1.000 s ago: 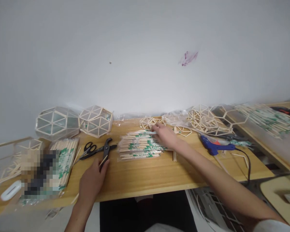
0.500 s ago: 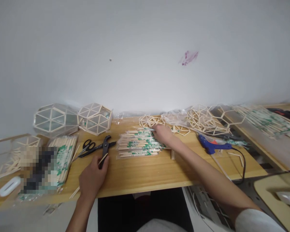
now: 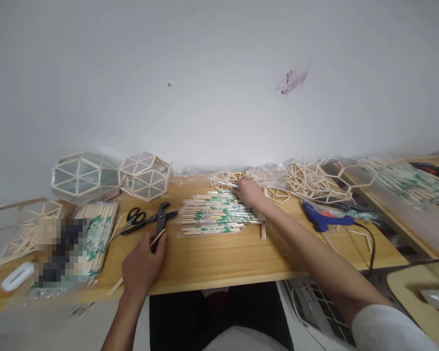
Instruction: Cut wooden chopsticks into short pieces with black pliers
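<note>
wrapped sticks (image 3: 212, 215) lie heaped sideways; a black hook-headed tool (image 3: 161, 218) slants beside them

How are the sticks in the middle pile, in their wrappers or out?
In, as far as I can see: shiny clear plastic with green print covers the sticks.

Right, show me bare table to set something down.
The largest bare patch of brown wooden tabletop lies before the green-printed wrapped wooden sticks, between the left hand and right forearm. A smaller one lies behind the black pliers. The back right, with pale wooden lattice frames, and the left end are crowded.
</note>
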A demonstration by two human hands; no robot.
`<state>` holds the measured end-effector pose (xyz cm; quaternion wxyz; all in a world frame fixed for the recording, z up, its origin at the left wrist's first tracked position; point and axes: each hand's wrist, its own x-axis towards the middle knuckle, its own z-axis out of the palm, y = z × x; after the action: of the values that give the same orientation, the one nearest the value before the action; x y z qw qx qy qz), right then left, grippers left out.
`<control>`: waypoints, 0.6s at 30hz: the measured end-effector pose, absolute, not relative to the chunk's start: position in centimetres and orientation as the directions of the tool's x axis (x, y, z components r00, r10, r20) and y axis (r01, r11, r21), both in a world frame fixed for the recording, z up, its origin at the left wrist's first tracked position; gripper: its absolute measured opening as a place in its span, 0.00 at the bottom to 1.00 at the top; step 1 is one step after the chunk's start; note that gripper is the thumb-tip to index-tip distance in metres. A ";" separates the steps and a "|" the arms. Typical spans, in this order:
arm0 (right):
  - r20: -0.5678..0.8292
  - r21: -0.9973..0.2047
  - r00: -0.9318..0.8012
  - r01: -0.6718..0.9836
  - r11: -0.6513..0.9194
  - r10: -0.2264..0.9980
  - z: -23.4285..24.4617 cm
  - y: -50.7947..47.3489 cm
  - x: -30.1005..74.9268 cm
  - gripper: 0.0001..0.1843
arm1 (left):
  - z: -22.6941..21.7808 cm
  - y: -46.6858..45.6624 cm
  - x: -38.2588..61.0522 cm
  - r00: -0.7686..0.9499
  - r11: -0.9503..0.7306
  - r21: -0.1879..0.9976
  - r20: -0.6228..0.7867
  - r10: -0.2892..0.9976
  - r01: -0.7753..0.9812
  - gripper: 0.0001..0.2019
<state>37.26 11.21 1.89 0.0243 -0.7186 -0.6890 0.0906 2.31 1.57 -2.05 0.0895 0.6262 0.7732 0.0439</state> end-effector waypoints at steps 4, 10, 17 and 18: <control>-0.055 -0.166 0.012 0.986 -0.021 0.998 1.9 11.8 36.8 0.15 | -2.1 1.5 2.2 -0.199 0.210 0.191 -0.076 0.977 0.959 0.23; -0.076 -0.168 -0.059 0.985 0.046 0.995 1.9 12.8 35.5 0.14 | -1.9 1.6 2.3 -0.211 0.226 0.172 -0.098 0.972 0.959 0.24; -0.081 -0.165 -0.076 0.984 0.061 0.994 1.5 14.0 34.5 0.27 | -1.9 1.7 2.3 -0.214 0.236 0.172 -0.137 0.967 0.956 0.24; -0.073 -0.161 -0.061 0.986 0.049 0.995 1.4 14.0 34.4 0.28 | -1.8 1.7 2.4 -0.219 0.241 0.169 -0.140 0.966 0.956 0.24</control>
<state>34.41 13.98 1.38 0.0287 -0.6845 -0.7236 0.0838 2.35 1.67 -1.84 0.1080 0.6156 0.7803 0.0230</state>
